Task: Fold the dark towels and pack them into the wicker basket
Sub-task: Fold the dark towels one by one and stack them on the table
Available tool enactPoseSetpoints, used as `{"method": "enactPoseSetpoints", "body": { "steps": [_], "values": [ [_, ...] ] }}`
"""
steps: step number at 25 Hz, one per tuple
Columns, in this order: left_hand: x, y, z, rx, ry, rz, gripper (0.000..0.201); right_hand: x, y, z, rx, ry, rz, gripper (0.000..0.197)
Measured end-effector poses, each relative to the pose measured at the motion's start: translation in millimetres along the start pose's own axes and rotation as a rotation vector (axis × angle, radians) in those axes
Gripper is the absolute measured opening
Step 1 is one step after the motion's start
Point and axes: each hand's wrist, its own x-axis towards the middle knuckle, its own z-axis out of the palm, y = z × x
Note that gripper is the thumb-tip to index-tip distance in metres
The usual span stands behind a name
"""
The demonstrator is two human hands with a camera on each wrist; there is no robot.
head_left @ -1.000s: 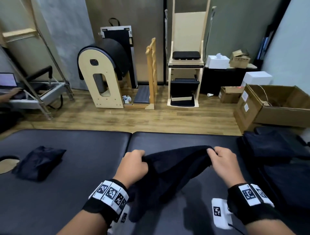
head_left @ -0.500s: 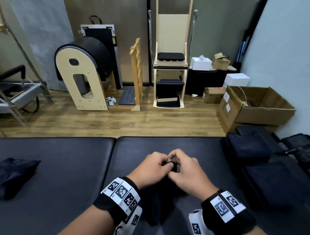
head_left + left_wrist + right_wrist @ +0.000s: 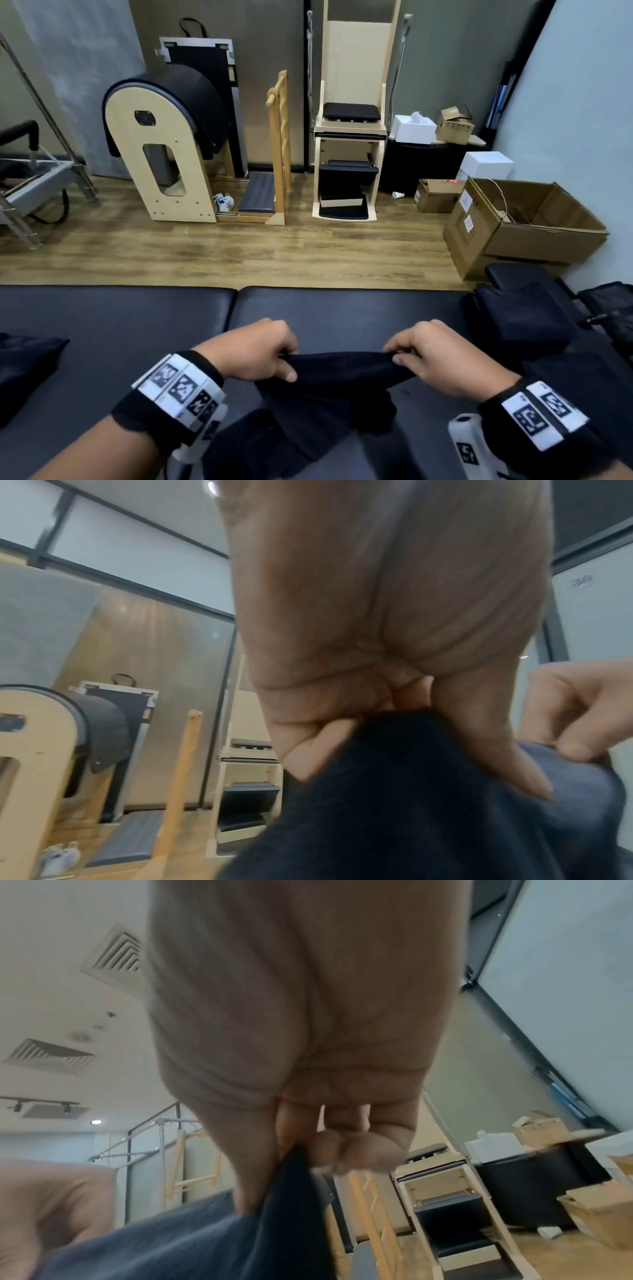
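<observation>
A dark towel [image 3: 329, 387] hangs between my two hands above the black padded table [image 3: 342, 308]. My left hand [image 3: 263, 353] grips its top edge on the left, fingers and thumb curled round the cloth [image 3: 394, 777]. On the right my right hand [image 3: 428, 356] pinches the same edge [image 3: 284, 1191]. The towel's lower part drapes down toward me. A crumpled dark towel [image 3: 24, 373] lies on the table at the far left. Folded dark towels [image 3: 520, 318] are stacked at the right end. No wicker basket is in view.
Beyond the table is wooden floor with a wooden barrel apparatus [image 3: 164, 147], a wooden chair apparatus [image 3: 349, 137] and open cardboard boxes [image 3: 527, 222] at the right. A seam [image 3: 233, 308] divides the table's two pads.
Half a second ago both hands were pressed together at the middle with the towel bunched between them. They have now drawn apart, stretching the folded top edge.
</observation>
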Motion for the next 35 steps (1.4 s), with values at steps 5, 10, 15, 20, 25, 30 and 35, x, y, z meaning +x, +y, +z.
{"method": "enactPoseSetpoints", "body": {
  "steps": [5,10,15,20,25,30,35],
  "values": [
    [14,-67,-48,0.024,-0.066,-0.125,0.013,54,2,-47,0.331,-0.193,0.221,0.013],
    [37,-83,-174,0.008,0.403,-0.184,0.013,149,-13,-137,0.459,0.446,0.277,0.016],
    [-20,-34,-294,0.301,1.066,-0.068,0.014,143,-51,-227,0.12,1.082,0.094,0.019],
    [-62,-18,-282,0.313,1.223,0.083,0.014,98,-56,-207,0.07,1.242,-0.085,0.018],
    [-82,-10,-196,0.14,1.087,0.05,0.005,39,-46,-159,0.084,1.183,-0.129,0.014],
    [-105,-13,-45,0.025,0.605,-0.044,0.021,-38,-7,-25,0.069,0.864,-0.065,0.013],
    [-127,5,119,-0.028,0.17,-0.217,0.01,-140,48,119,0.104,0.372,0.08,0.018]
  ]
}}
